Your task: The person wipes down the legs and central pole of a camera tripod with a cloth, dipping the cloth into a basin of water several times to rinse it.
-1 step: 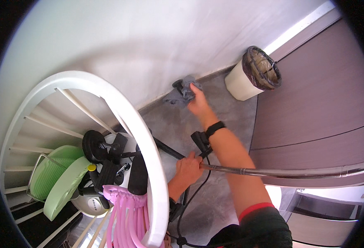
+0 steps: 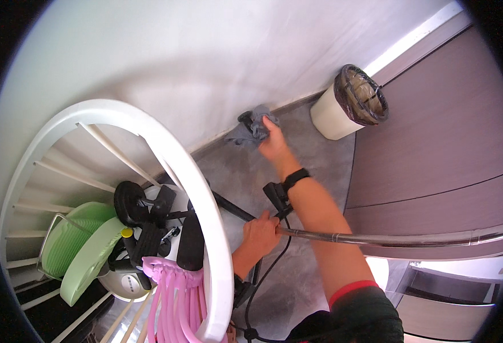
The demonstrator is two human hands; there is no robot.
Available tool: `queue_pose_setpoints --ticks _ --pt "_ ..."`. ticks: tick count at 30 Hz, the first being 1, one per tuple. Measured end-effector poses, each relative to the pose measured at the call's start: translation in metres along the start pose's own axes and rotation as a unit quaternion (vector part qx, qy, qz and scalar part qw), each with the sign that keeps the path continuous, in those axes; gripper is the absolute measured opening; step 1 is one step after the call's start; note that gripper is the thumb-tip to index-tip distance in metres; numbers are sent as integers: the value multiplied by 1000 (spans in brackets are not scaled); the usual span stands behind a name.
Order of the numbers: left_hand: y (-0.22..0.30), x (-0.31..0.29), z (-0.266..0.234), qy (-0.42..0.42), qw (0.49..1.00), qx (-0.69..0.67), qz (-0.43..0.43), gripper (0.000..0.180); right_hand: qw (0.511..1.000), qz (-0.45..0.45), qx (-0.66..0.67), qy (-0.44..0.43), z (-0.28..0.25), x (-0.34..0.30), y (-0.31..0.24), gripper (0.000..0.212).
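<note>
My right hand (image 2: 272, 142) reaches out to the floor by the wall, its fingers closed on a crumpled grey cloth (image 2: 258, 127). The cloth lies against a small black round part (image 2: 245, 118) close to the wall's foot; what joins that part is hidden. Nearer to me, my left hand (image 2: 261, 233) is wrapped round a black bar (image 2: 231, 204), where a shiny chrome tube (image 2: 377, 237) runs off to the right. A black bracket-like piece (image 2: 275, 195) sits just beyond my left hand, and a black cable (image 2: 271, 271) hangs below it.
A white curved rail with slats (image 2: 205, 206) stands at left, around green plastic pieces (image 2: 91, 251), black equipment parts (image 2: 160, 211) and pink hangers (image 2: 174, 291). A cream bin (image 2: 331, 117) with a dark liner stands by the wall, beside a brown panel (image 2: 434, 137).
The loose end of the grey cloth has shifted slightly to the left. Both hands stay where they were.
</note>
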State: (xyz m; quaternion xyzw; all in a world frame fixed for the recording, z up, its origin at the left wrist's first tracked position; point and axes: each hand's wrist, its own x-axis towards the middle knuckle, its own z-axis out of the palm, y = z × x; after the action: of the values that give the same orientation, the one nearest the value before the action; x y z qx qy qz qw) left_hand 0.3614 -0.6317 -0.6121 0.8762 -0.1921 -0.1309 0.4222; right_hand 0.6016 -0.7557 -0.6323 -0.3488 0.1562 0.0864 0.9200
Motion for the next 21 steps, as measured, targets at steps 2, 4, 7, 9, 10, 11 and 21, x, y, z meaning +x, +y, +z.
queue_pose_setpoints --ticks 2,4,7,9,10,11,21 --pt "-5 0 0 9 1000 9 13 14 1000 0 -1 -2 4 -1 2 24" --pt "-13 -2 -4 19 999 24 19 16 1000 17 2 -17 22 -7 9 24" --pt "-6 -1 0 22 999 20 31 17 999 -35 -24 -9 15 1 0 27" --pt "-3 1 0 12 999 27 24 16 999 -34 -24 -3 8 4 -3 27" --pt "-1 2 1 13 999 27 27 16 999 -30 -23 4 4 5 -5 28" --pt "-2 1 -1 -4 1000 29 11 15 999 -28 -22 0 9 4 -2 28" --pt "-10 1 5 38 998 49 26 15 1000 -6 12 7 19 -5 13 38"
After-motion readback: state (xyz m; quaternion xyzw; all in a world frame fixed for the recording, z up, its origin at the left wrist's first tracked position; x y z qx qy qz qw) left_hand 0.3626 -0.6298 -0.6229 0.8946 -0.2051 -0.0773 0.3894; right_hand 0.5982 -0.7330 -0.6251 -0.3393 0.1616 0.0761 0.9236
